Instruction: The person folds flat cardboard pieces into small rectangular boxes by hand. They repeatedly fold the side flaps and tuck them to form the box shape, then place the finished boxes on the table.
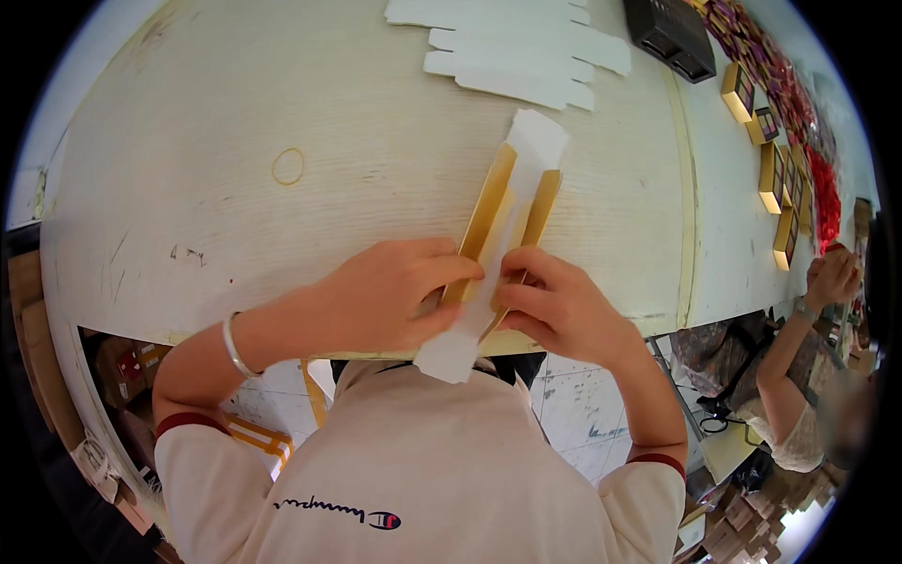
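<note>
A long, narrow cardboard box (487, 226), gold on its side walls and white inside, is partly folded at the table's near edge. Its white end flaps (538, 141) stick out at the far and near ends. My left hand (406, 287) pinches the left gold wall near the close end. On the opposite wall, my right hand (554, 305) grips with thumb and fingers curled round it. The box tilts slightly, its far end leaning right.
Flat white carton blanks (517, 47) lie stacked at the far side, beside a black case (669, 38). A rubber band (287, 166) rests on the left of the table. Several gold boxes (772, 177) stand at the right, where another person's hand (833, 277) is raised.
</note>
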{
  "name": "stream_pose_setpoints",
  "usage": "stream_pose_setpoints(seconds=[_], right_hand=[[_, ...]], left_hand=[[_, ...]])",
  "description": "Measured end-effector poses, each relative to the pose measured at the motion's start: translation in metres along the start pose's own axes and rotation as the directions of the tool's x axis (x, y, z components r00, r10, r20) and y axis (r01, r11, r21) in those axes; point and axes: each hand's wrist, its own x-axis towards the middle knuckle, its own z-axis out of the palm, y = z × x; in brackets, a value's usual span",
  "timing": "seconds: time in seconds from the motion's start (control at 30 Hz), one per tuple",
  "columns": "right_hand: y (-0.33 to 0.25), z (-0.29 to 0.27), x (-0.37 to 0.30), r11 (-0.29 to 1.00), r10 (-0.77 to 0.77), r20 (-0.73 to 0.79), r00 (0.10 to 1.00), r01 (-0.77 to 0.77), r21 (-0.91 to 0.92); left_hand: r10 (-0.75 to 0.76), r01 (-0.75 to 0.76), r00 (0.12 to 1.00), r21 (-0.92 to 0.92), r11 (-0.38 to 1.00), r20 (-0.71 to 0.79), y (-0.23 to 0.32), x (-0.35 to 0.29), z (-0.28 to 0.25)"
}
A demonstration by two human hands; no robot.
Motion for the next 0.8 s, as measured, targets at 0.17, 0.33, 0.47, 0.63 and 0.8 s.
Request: stream_pose_setpoints(seconds=[0.17,0.33,0.47,0.63,0.8], right_hand=[[-0.008,-0.012,-0.005,0.958,-0.114,0.015,0.993,0.114,-0.263],[-0.011,0.002,-0.019,0.944,-0.185,-0.047,0.982,0.164,-0.285],[-0.005,0.005,-0.013,0.972,-0.169,-0.116,0.979,0.146,-0.184],[-0.004,0.005,-0.005,0.997,-0.056,-0.060,0.997,0.053,-0.050],[-0.008,0.002,-0.005,0.997,0.011,0.008,1.000,-0.010,-0.076]], left_hand=[[0.072,-0.074,0.977,0.000,0.997,0.203,-0.003,-0.004,-0.012],[0.262,-0.275,0.961,0.271,0.922,0.085,-0.010,-0.003,0.006],[0.358,-0.275,0.928,0.458,0.846,-0.104,-0.006,-0.002,0.027],[0.395,-0.282,0.884,0.388,0.877,-0.250,-0.003,0.011,0.038],[0.218,-0.174,0.947,0.194,0.965,-0.237,0.002,0.010,0.045]])
